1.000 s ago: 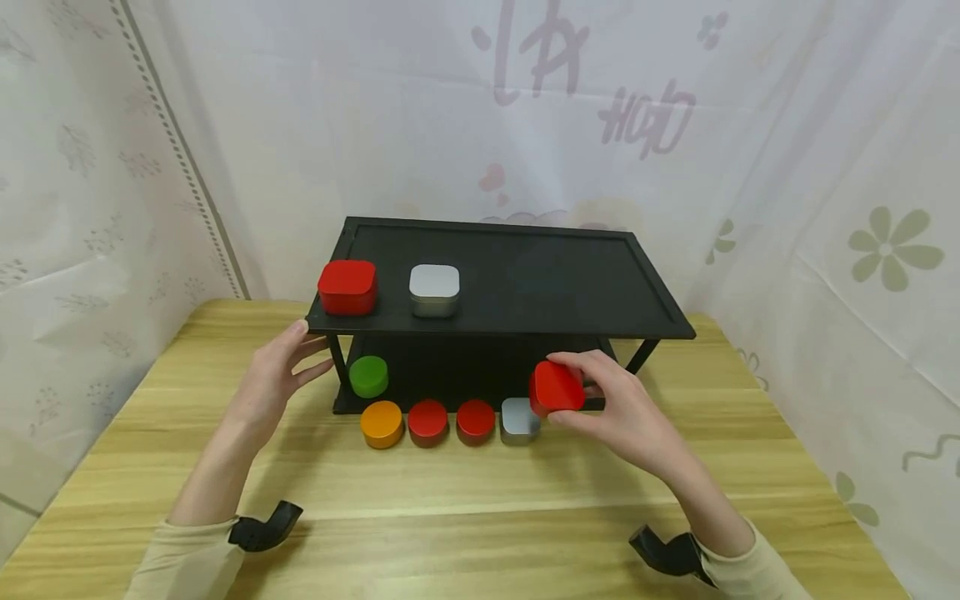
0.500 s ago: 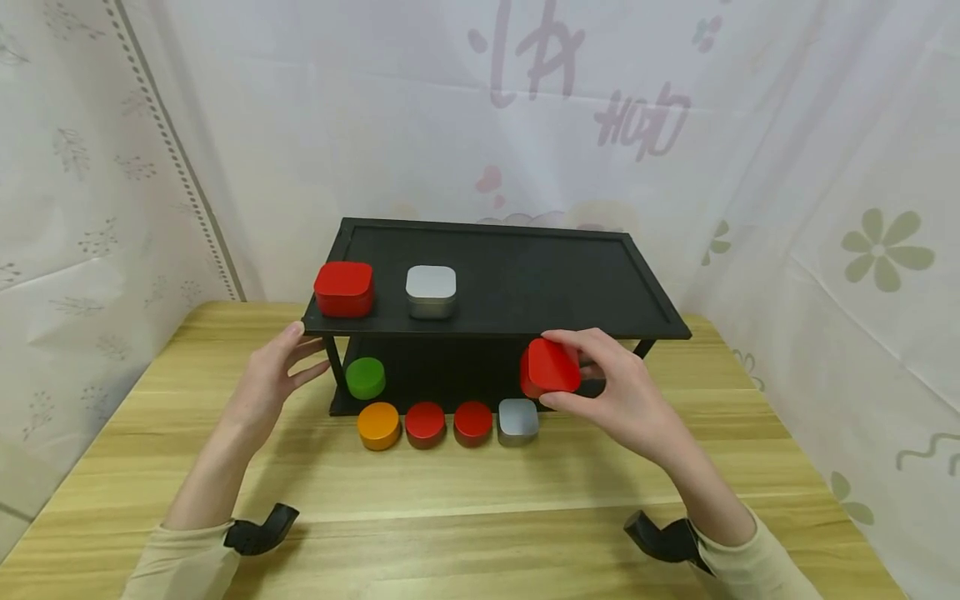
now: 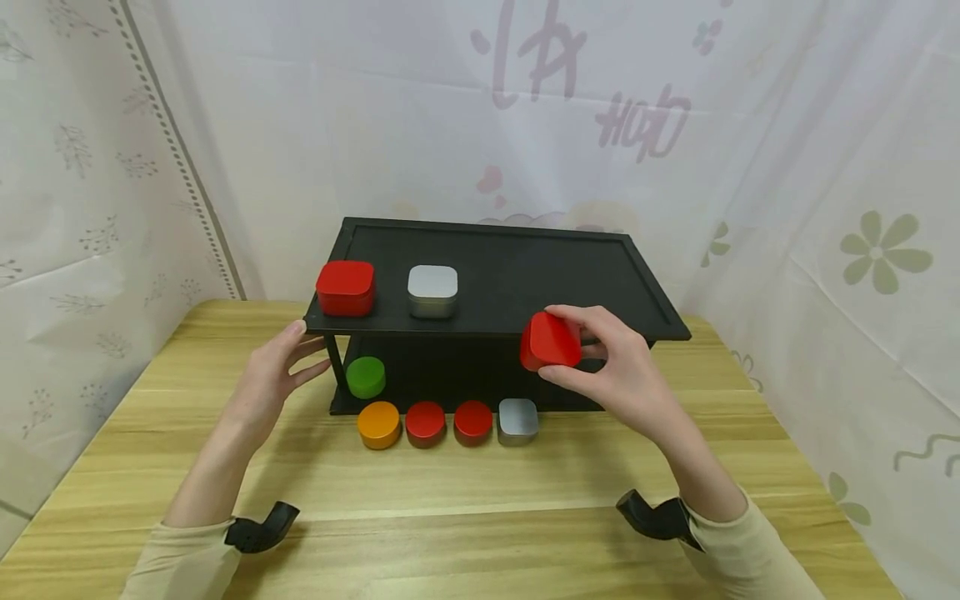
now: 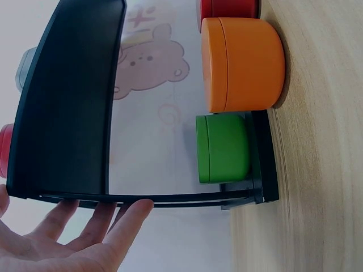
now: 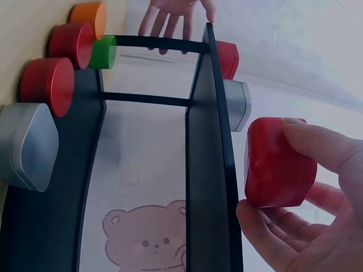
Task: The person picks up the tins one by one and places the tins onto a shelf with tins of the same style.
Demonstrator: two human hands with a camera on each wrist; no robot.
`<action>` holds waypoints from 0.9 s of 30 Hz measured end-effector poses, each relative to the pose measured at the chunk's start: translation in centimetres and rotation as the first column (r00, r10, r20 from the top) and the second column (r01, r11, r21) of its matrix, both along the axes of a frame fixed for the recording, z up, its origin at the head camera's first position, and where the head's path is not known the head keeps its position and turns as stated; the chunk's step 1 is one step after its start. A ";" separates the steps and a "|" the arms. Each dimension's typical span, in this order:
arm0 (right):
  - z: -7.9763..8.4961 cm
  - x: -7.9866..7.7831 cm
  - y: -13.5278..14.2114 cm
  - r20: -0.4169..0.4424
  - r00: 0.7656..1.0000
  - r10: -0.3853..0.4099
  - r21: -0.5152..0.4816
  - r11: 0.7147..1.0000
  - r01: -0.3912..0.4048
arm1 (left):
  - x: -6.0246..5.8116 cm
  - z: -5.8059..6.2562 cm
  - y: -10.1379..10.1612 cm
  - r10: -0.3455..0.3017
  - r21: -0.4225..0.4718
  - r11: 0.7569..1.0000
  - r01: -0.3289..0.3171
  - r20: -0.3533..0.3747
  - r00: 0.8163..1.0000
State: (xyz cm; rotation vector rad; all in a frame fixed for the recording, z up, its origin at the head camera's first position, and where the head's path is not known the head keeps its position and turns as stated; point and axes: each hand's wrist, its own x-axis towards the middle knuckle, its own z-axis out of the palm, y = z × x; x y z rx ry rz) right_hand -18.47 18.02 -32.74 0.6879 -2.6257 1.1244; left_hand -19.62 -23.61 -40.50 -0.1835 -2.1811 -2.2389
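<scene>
My right hand [image 3: 618,358] pinches a red rounded-square tin [image 3: 550,342] between thumb and fingers, tilted, at the front edge of the black two-tier shelf [image 3: 517,283]. The right wrist view has this tin beside the top panel's edge, apart from it. My left hand [image 3: 273,371] touches the shelf's left front corner, its fingers fairly straight along the side frame and its thumb at the top corner. On the top tier stand another red square tin [image 3: 346,288] and a silver square tin [image 3: 432,292]. A green round tin [image 3: 366,377] sits on the lower tier's left end.
Before the shelf, a row holds an orange round tin [image 3: 378,425], two red round tins [image 3: 425,424] and a silver square tin [image 3: 517,422]. Beneath is a wooden table [image 3: 420,517]. A printed white curtain [image 3: 420,108] hangs behind and at both sides.
My right hand has lifted the red square tin from beside the front silver tin up to the top tier's front edge. The left hand stays at the shelf corner.
</scene>
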 end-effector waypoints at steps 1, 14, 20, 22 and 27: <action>0.0 -0.1 0.0 0.001 1.000 0.000 0.000 1.000 0.000 | 0.0 0.0 0.0 -0.001 0.000 1.000 0.001 0.002 1.000; 0.9 -1.6 -0.5 -0.005 1.000 -0.008 0.002 1.000 0.008 | 0.0 0.0 0.0 -0.006 -0.011 1.000 0.006 0.003 1.000; 1.3 -2.8 -1.1 0.012 1.000 -0.006 0.004 1.000 0.006 | 0.1 0.0 -0.1 -0.006 -0.002 1.000 0.006 0.002 1.000; 1.5 -3.2 -1.2 0.022 1.000 -0.006 0.006 1.000 0.006 | 0.1 -0.1 -0.1 -0.007 0.006 1.000 0.007 0.001 1.000; 1.7 -3.9 -1.6 0.058 0.998 -0.005 0.009 1.000 0.004 | 0.1 0.0 0.0 -0.006 0.004 1.000 0.006 -0.003 1.000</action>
